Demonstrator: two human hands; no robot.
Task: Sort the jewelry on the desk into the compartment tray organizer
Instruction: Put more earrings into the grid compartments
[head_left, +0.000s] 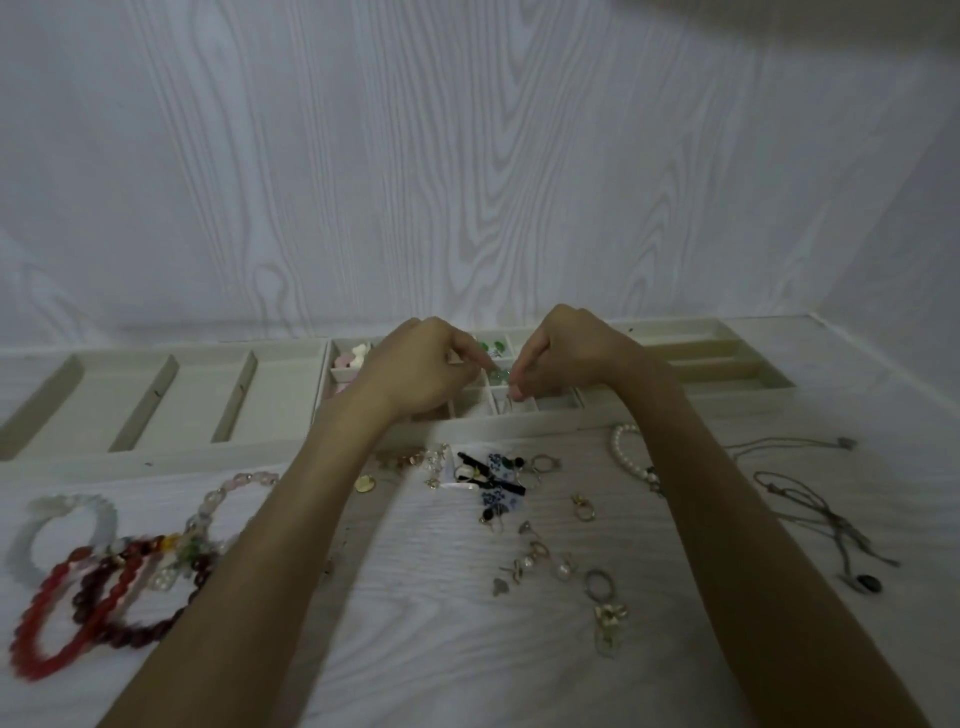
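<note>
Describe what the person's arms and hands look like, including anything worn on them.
Both arms are bare from the bottom edge of the picture up to the wrists: no sleeves show. The left hand and right hand wear no gloves. No watch or bracelet shows on either wrist, and no ring can be made out on the parts of the fingers that show. The picture is dim and slightly blurred, so finer detail cannot be told.

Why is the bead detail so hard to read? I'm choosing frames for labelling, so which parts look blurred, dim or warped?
Head view: dim, flat lighting with a bluish cast; motion blur smears the red bead bracelets at lower left; the organizer tray bows from wide-angle distortion; the left hand and right hand hide what they handle; no glare shows.
</note>
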